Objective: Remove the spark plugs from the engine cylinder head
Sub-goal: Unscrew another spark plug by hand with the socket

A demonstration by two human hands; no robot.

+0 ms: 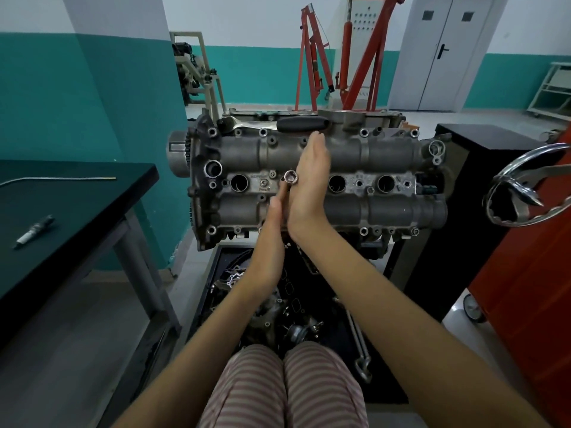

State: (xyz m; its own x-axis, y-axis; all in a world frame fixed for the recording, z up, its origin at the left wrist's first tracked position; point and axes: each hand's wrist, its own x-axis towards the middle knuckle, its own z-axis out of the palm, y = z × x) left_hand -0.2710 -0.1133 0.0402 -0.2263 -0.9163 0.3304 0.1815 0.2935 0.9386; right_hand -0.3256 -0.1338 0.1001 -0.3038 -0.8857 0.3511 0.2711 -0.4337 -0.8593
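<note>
Between flat left hand (276,213) and right hand (310,180), a socket extension (290,178) is rolled in the second well; one spark plug (35,230) lies out, others unclear.

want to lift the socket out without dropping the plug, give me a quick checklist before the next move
1. Silver socket tube between the palms of the left hand and right hand: ok.
2. Fingers straight, rolling rather than gripping: ok.
3. Spark plug seated inside the socket: cannot tell, hidden.
4. Black-handled ratchet resting on the far edge of the grey cylinder head, within reach: ok.
5. Three other plug wells open and unobstructed: ok.
6. Place on the dark green table beside the removed spark plug: ok.
</note>
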